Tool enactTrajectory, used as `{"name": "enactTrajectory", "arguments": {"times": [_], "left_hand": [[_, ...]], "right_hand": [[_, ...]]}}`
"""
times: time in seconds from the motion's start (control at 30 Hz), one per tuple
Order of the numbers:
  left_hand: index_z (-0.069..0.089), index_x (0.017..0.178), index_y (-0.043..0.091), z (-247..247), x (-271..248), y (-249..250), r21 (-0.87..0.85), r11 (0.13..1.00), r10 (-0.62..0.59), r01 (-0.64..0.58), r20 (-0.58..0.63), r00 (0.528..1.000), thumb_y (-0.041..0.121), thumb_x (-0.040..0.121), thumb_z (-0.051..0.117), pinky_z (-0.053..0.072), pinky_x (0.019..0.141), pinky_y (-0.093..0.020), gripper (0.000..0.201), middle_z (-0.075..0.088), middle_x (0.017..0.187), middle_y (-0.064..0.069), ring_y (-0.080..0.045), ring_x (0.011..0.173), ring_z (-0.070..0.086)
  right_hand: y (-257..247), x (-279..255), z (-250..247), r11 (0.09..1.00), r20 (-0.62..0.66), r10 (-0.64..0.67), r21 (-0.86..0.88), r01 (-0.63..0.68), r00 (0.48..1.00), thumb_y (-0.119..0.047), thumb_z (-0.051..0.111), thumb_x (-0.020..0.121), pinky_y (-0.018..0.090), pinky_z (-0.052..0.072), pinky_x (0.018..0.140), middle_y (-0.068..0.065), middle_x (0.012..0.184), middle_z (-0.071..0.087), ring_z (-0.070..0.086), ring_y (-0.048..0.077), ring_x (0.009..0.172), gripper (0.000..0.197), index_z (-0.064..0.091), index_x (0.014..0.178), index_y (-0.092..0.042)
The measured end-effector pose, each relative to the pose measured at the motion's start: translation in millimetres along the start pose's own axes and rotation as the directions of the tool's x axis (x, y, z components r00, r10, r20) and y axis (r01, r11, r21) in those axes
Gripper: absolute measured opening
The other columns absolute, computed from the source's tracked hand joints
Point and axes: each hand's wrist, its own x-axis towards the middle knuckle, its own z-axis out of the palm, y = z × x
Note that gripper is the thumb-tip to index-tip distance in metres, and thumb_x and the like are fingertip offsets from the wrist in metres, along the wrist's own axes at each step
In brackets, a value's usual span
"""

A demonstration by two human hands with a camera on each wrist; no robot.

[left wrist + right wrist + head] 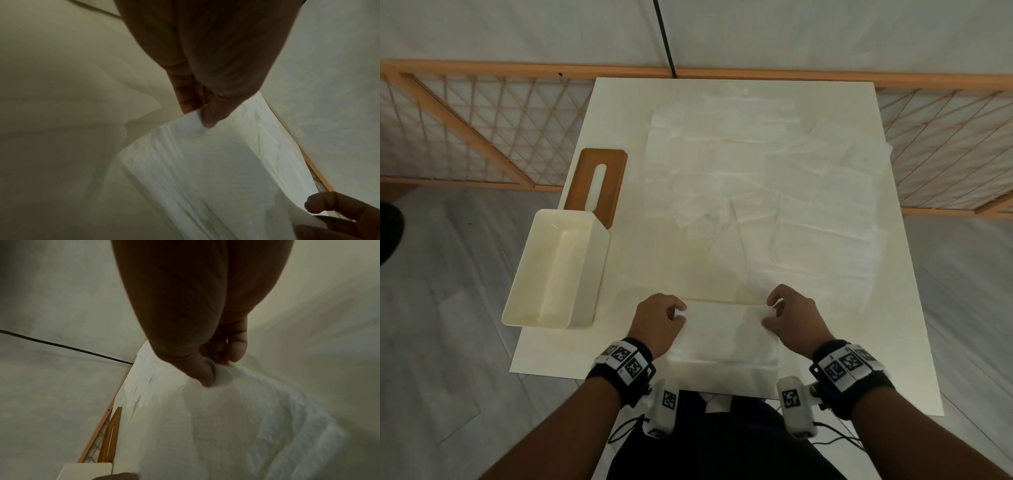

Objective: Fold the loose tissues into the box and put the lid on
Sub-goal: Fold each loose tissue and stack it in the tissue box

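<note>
At the near edge of the white table (619, 356), a white tissue (726, 334) lay doubled over into a wide rectangle, its surface faintly embossed and its layered edges showing in the left wrist view. The person's left hand (655, 323) pinched the tissue's left far corner, thumb (213, 112) pressed on top against curled fingers beneath. The right hand (792, 323) pinched the right far corner the same way, thumb (202, 373) clamped on the bunched paper with the other fingers curled behind it. Farther back, the loose tissues (756, 178) were spread flat and overlapping across the middle and far right of the table, thin, pale and creased, hard to tell apart from the tabletop. On the left edge stood the cream box (541, 305), open and long, with nothing visible inside, well apart from the hands. Just beyond it, touching its far end, the brown wooden lid (613, 164) lay flat, its long rounded slot facing up.
</note>
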Motion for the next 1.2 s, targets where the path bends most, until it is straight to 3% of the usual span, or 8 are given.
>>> {"name": "enactTrajectory", "arguments": {"times": [0.17,0.33,0.53,0.77,0.83,0.9,1.07,1.2], "left_hand": [[0.068,0.085,0.024,3.7,2.0,-5.1,0.046,0.999,-0.01,0.009,0.032,0.999,0.009,0.081,0.073,0.043,0.077,-0.013,0.016,0.061,0.092,0.004,-0.009,0.079,0.058],[0.062,0.074,0.024,-16.8,29.7,0.5,0.082,0.996,-0.039,0.041,-0.031,0.999,0.008,0.076,0.072,0.044,0.081,-0.026,0.019,0.059,0.095,-0.002,-0.018,0.086,0.057],[0.062,0.109,0.009,-64.9,123.4,26.4,-0.03,0.965,-0.261,0.262,-0.245,0.934,0.019,0.086,0.067,0.046,0.087,-0.03,0.026,0.064,0.113,-0.007,-0.026,0.103,0.058],[0.04,0.141,0.001,-79.2,202.8,44.7,0.009,0.898,-0.429,0.441,-0.215,0.877,0.036,0.091,0.065,0.039,0.106,-0.036,0.066,0.048,0.146,-0.014,-0.031,0.132,0.048],[0.054,0.111,-0.001,-78.9,212.0,49.1,0.015,0.887,-0.445,0.461,-0.229,0.865,0.033,0.09,0.069,0.041,0.1,-0.034,0.042,0.056,0.134,-0.012,-0.03,0.129,0.051],[0.037,0.069,0.016,-78.4,219.5,46.5,-0.068,0.876,-0.48,0.478,-0.218,0.85,0.025,0.088,0.071,0.043,0.087,-0.034,0.039,0.061,0.126,-0.012,-0.03,0.117,0.058],[0.052,0.072,0.013,-90.6,217.6,54.0,-0.411,0.751,-0.588,0.517,-0.06,0.806,0.025,0.075,0.062,0.05,0.066,-0.032,0.016,0.069,0.096,-0.013,-0.026,0.074,0.059],[0.042,0.076,0.018,-114.3,182.0,89.9,-0.727,0.605,-0.517,0.325,-0.048,0.855,0.001,0.092,0.051,0.047,0.04,-0.015,0.025,0.049,0.082,-0.002,-0.014,0.066,0.051]], "right_hand": [[2.2,2.8,2.8,0.999,0.005,0.013,-0.042,-0.013,1.0,-0.008,0.075,0.075,0.014,0.039,0.053,0.0,0.069,0.06,0.055,0.017,0.066,0.024,0.058,0.09,-0.017],[-2.0,4.8,0.3,0.996,-0.031,-0.028,-0.087,0.025,0.999,-0.013,0.077,0.075,0.015,0.034,0.06,-0.006,0.079,0.056,0.052,0.013,0.075,0.027,0.056,0.091,-0.02],[-25.6,10.3,-19.6,0.997,-0.082,-0.071,-0.029,0.069,0.994,-0.019,0.08,0.076,0.011,0.035,0.06,-0.005,0.083,0.059,0.051,0.004,0.072,0.024,0.061,0.089,-0.021],[-43.3,10.4,-30.9,0.995,-0.094,-0.086,0.048,0.091,0.992,-0.019,0.08,0.078,0.01,0.04,0.06,-0.007,0.073,0.062,0.052,0.0,0.062,0.018,0.063,0.085,-0.021],[-42.6,10.4,-33.4,0.995,-0.097,-0.074,0.063,0.08,0.993,-0.018,0.079,0.079,0.009,0.04,0.059,-0.008,0.072,0.062,0.052,-0.003,0.063,0.017,0.063,0.084,-0.022],[-41.3,10.6,-36.9,0.995,-0.092,-0.063,0.066,0.069,0.994,-0.019,0.079,0.08,0.009,0.04,0.059,-0.008,0.071,0.062,0.052,-0.004,0.063,0.017,0.063,0.083,-0.022],[-42.9,16.4,-48.4,0.992,-0.078,-0.038,0.121,0.048,0.996,-0.018,0.079,0.08,0.011,0.042,0.058,-0.008,0.068,0.061,0.05,-0.001,0.058,0.015,0.064,0.082,-0.022],[-53.8,24.4,-54.0,0.972,-0.058,-0.031,0.229,0.044,0.998,-0.021,0.08,0.079,0.011,0.042,0.056,-0.002,0.068,0.063,0.051,-0.001,0.056,0.014,0.067,0.082,-0.021]]}}
